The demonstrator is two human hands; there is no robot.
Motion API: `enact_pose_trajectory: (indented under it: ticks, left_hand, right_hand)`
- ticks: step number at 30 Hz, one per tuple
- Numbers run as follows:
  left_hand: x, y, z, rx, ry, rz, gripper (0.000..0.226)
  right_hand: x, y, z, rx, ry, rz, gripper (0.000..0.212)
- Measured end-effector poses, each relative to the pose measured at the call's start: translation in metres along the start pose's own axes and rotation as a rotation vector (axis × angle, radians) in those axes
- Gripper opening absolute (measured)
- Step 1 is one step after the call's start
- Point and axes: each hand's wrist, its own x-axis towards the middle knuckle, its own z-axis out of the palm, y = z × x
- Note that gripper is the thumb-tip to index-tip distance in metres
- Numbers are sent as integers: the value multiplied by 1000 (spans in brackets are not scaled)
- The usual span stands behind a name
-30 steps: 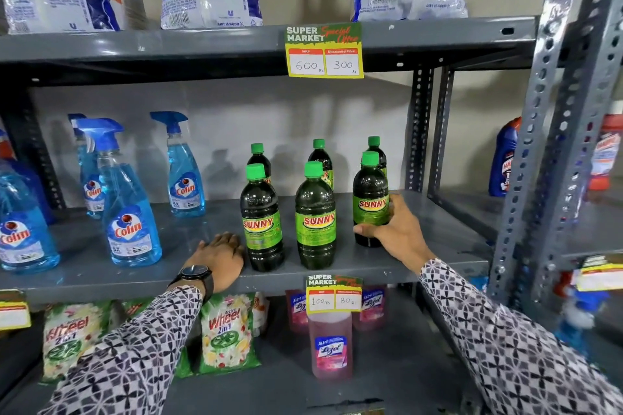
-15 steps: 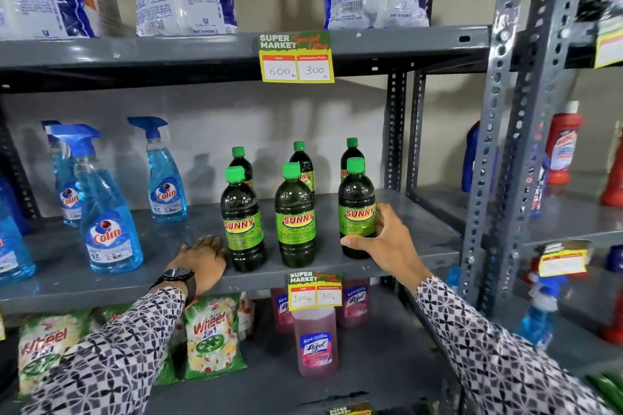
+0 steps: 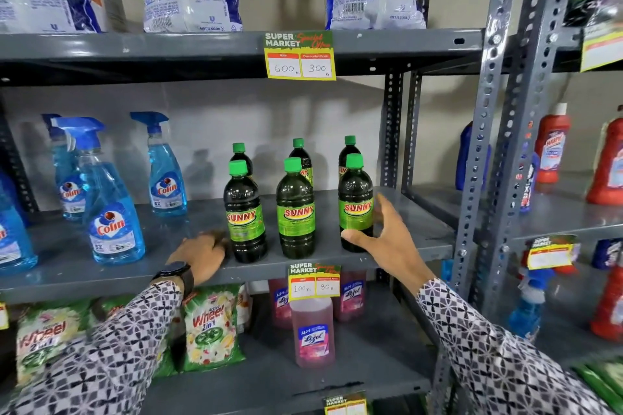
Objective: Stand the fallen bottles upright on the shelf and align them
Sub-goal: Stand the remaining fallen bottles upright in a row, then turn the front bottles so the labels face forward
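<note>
Six green-capped bottles (image 3: pixel 296 212) are seen upright at centre frame. The right front bottle (image 3: pixel 356 209) is loosely cupped by the open right hand (image 3: pixel 387 239). The left hand (image 3: pixel 202 251) is laid flat, empty, on the shelf (image 3: pixel 67 266).

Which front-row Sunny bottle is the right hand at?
The rightmost front Sunny bottle: the right hand is opened around its base, while the left hand rests flat beside the leftmost one.

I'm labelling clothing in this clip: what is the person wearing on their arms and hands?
Both arms wear long sleeves in a black, grey and white geometric petal print, reaching the wrists. The left hand has a dark watch with a black strap at the wrist. The right hand is bare, with no glove, ring or watch visible.
</note>
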Motion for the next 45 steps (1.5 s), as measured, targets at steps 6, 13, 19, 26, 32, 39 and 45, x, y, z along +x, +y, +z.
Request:
enact_pose_trajectory:
  ticks: [6, 13, 19, 26, 32, 39, 45]
  left_hand:
    - [-29, -2, -7, -450, 288, 100, 34]
    - [-44, 2, -11, -935, 146, 118, 49]
    - [-43, 10, -15, -961, -43, 238, 57]
    - [-35, -1, -17, -944, 9, 251, 53]
    - [-37, -23, -20, -917, -20, 294, 71]
    - [-39, -25, -11, -849, 55, 315, 73]
    - [-59, -19, -8, -825, 244, 225, 64]
  right_hand:
    - [-32, -24, 9, -249, 322, -366, 42]
    - [-51, -69, 110, -180, -9, -396, 41]
    - [-49, -82, 161, -256, -97, -241, 78]
    - [-28, -90, 180, -161, -73, -154, 65]
    - [-22, -84, 194, -49, -90, -148, 69]
    - [-26, -82, 198, 15, -82, -158, 70]
    - [-49, -84, 181, -52, -43, -260, 64]
